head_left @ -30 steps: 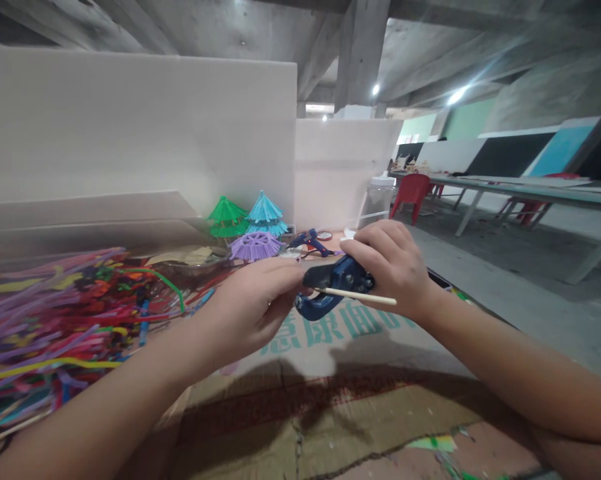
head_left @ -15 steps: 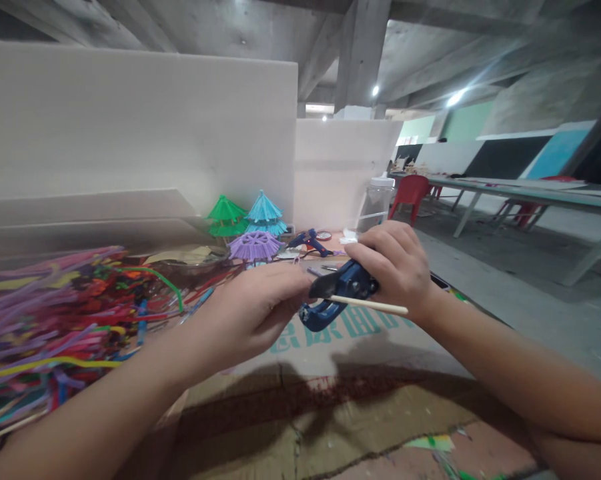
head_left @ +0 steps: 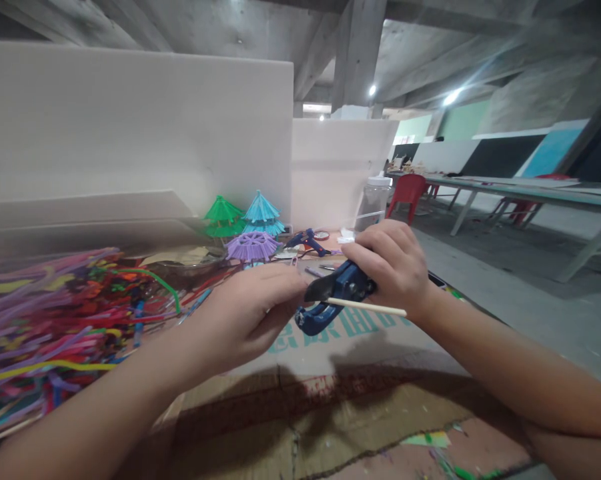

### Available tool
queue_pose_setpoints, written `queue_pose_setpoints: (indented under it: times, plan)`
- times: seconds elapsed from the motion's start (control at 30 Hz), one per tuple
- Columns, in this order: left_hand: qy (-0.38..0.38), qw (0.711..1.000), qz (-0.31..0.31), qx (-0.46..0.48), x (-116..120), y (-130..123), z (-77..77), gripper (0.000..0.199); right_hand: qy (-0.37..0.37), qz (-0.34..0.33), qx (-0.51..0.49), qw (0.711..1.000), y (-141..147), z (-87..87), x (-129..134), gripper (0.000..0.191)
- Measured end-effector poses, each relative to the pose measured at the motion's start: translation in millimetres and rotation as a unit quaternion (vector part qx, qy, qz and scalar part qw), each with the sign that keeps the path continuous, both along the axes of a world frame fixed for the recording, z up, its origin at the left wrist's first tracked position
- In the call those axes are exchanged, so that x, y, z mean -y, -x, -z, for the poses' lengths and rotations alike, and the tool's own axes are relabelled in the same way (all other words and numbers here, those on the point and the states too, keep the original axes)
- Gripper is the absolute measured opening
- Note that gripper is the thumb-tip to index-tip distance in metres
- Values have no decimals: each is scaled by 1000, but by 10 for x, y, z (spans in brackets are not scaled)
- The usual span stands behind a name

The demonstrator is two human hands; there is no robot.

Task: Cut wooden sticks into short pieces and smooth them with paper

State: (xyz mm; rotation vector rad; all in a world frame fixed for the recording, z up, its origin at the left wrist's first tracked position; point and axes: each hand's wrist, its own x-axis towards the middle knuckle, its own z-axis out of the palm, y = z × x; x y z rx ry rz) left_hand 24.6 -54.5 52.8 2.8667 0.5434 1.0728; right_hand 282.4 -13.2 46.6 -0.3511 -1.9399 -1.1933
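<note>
Above cardboard (head_left: 375, 420), pale stick (head_left: 367, 307) nearly crosswise, tip right.

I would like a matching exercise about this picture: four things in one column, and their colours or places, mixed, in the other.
1. cutter
2. stick
3. chair nearest the bottle
4. bottle

A. clear, with a white lid
B. dark blue, in the right hand
C. red
D. pale wood colour

Pairs: 1-B, 2-D, 3-C, 4-A
</note>
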Motion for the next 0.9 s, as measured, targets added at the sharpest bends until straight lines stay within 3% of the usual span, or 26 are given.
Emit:
queue_pose_setpoints:
  times: [0.57,0.7,0.9]
  plan:
    - [-8,1000,-3,-7,0,-24,-22,24,7,-10,32,999,-43,-16,2,25]
    - [0,1000,-9,-12,-10,-22,-10,25,20,-10,43,999,-52,-17,15,35]
    - [27,1000,3,-5,5,-32,-2,25,62,-30,52,996,-65,1,14,31]
